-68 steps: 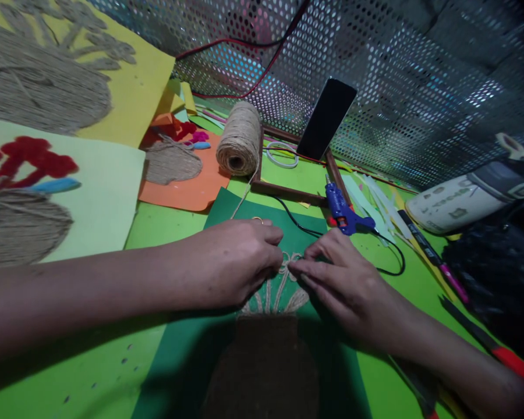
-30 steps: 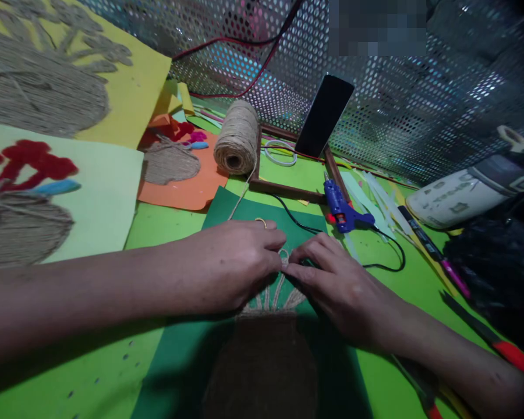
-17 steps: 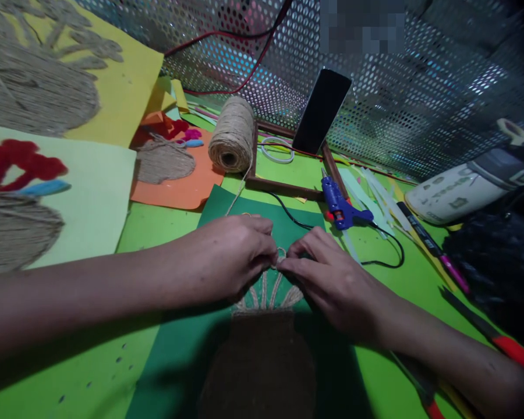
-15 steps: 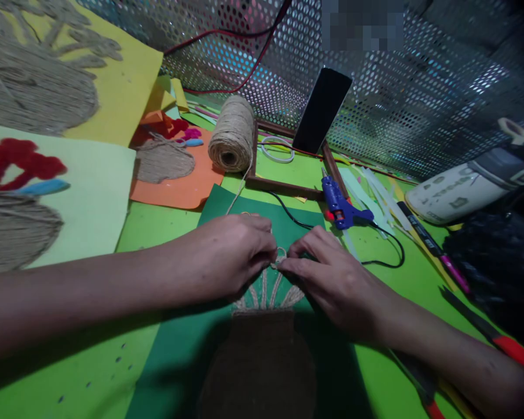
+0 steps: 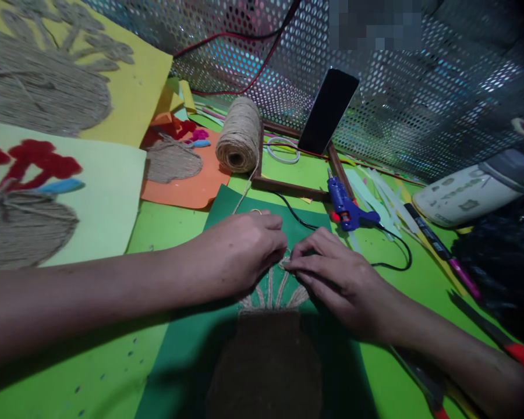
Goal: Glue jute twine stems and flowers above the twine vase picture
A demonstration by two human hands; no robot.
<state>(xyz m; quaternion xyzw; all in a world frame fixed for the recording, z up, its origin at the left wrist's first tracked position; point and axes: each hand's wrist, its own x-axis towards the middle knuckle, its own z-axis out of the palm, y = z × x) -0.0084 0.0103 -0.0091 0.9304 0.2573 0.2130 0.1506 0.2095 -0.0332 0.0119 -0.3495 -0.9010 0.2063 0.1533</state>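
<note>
A dark green sheet (image 5: 179, 355) lies in front of me, bearing a brown twine-covered vase shape (image 5: 266, 361). Several twine stems (image 5: 271, 291) fan upward from the vase's rim. At the top of the stems, my left hand (image 5: 248, 250) is closed, its fingertips pinching the jute twine (image 5: 283, 263). Facing it, my right hand (image 5: 340, 273) also pinches the small twine loop with thumb and forefinger. From behind my left hand a strand runs up to the twine spool (image 5: 239, 137). My left fingertips are partly hidden.
A blue glue gun (image 5: 347, 206) with a black cord lies right of the sheet, near a wooden frame (image 5: 288, 187) and a leaning phone (image 5: 329, 110). Scissors (image 5: 484, 326) and a marker (image 5: 441, 250) lie at right. Finished twine pictures (image 5: 117, 174) cover the left. Perforated metal (image 5: 227, 58) stands behind.
The whole view has shifted slightly, so things appear a little further right. Both hands stay at the stem tops, still pinching the twine loop.
</note>
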